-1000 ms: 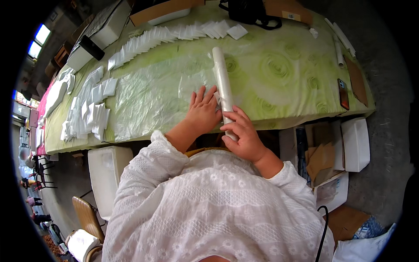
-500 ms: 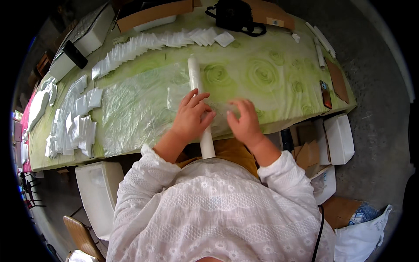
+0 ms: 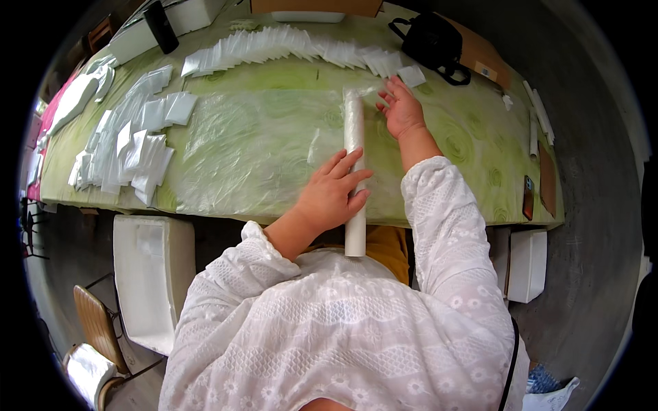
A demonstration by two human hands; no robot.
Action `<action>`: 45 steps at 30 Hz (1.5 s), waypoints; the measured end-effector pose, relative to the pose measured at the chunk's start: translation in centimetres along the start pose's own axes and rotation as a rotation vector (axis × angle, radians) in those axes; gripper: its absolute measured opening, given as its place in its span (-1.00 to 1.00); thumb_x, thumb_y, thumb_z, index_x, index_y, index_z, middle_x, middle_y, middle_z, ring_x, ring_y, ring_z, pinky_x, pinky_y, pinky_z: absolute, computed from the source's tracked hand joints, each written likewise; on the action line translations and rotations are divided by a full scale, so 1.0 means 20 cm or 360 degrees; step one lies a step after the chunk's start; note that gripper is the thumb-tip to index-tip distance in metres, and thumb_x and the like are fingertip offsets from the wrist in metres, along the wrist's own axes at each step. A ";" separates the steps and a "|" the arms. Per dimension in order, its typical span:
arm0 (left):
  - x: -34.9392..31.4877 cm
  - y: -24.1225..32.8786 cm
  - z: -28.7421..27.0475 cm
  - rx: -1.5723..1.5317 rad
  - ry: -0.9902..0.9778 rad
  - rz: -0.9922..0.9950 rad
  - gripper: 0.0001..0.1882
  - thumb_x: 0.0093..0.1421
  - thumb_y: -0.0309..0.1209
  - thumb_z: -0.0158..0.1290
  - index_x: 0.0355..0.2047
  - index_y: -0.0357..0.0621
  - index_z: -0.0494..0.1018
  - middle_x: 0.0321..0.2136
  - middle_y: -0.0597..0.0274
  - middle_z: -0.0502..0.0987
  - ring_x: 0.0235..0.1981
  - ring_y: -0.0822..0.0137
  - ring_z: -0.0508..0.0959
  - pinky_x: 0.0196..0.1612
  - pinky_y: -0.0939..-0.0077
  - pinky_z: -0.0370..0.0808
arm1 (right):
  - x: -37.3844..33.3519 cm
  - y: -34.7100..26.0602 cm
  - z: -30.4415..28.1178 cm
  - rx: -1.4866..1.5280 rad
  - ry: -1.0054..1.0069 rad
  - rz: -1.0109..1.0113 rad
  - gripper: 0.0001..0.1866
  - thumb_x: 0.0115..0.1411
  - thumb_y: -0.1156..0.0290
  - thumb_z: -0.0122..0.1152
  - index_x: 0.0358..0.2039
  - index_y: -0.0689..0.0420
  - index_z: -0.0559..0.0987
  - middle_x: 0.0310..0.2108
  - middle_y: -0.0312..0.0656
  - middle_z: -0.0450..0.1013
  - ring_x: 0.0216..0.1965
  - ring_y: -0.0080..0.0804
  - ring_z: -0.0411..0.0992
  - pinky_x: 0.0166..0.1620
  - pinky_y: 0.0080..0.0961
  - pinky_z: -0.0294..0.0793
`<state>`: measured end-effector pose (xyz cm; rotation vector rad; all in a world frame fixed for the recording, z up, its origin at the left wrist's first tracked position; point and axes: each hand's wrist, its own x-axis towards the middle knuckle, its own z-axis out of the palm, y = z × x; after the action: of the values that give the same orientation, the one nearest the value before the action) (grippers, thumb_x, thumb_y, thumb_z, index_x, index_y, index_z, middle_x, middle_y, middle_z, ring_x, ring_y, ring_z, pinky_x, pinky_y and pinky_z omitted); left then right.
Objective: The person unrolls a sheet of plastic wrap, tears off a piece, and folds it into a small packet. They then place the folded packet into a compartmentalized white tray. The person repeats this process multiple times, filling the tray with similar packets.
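A long white roll of clear plastic film (image 3: 354, 236) lies lengthwise before me, its near end jutting past the table edge toward my body. To its left, a thin sheet of the film (image 3: 240, 151) is spread over the cloth, with a small pale flat piece (image 3: 315, 145) by the roll. My left hand (image 3: 334, 188) rests on the roll's lower part, fingers spread and not wrapped round it. Beyond the roll's far right side, my right hand (image 3: 403, 113) is raised with its fingers apart, nearest to the last white packet (image 3: 412, 75) of a long overlapping row (image 3: 274, 46).
More white packets (image 3: 147, 154) are heaped at the left. A black bag (image 3: 432, 40) and a cardboard box (image 3: 315, 7) stand at the back. Thin white rolls (image 3: 541, 113) and a phone (image 3: 528, 197) lie at the right. A white foam box (image 3: 154, 281) stands below the table's left front.
My right hand has moved from near the roll's lower part away to the far side, toward the row's end. My left hand has flattened onto the roll. The whole view has shifted.
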<state>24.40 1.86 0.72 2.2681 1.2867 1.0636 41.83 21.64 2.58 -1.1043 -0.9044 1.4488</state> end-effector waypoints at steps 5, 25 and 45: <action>-0.03 -0.06 0.02 0.0012 -0.0081 -0.0031 -0.60 0.14 -0.25 0.13 -0.01 -0.03 0.52 0.26 0.10 0.30 0.26 -0.04 0.29 0.27 0.14 0.28 | -0.54 0.01 0.28 -0.1057 -0.0821 -0.0571 -0.53 0.19 0.35 0.20 0.13 0.09 0.48 0.08 -0.24 0.45 0.04 -0.40 0.40 0.11 -0.35 0.35; -0.07 -0.25 -0.27 -0.1151 0.0131 -0.1100 -0.63 0.21 -0.50 0.00 0.05 -0.05 0.51 -0.01 0.31 0.54 -0.27 0.48 0.53 -0.18 0.57 0.50 | -1.20 0.26 0.27 -0.1288 -0.0953 -0.1159 -0.68 0.08 0.40 0.29 -0.12 0.13 0.58 -0.02 -0.03 0.45 0.21 0.01 0.28 0.25 -0.14 0.26; -0.15 -0.50 -0.07 -0.0423 -0.0326 0.0041 -0.60 0.23 -0.25 0.04 0.06 -0.10 0.42 0.10 0.10 0.44 0.18 0.26 0.37 0.25 0.37 0.23 | -0.98 0.07 0.87 -0.1457 -0.1212 -0.1508 -0.67 0.10 0.40 0.25 -0.08 0.08 0.60 -0.22 -0.15 0.54 -0.22 -0.21 0.50 -0.11 -0.33 0.50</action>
<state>16.45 4.73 -5.59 2.1330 0.9752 0.9217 25.10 2.55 9.52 -0.4767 -2.3800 0.5667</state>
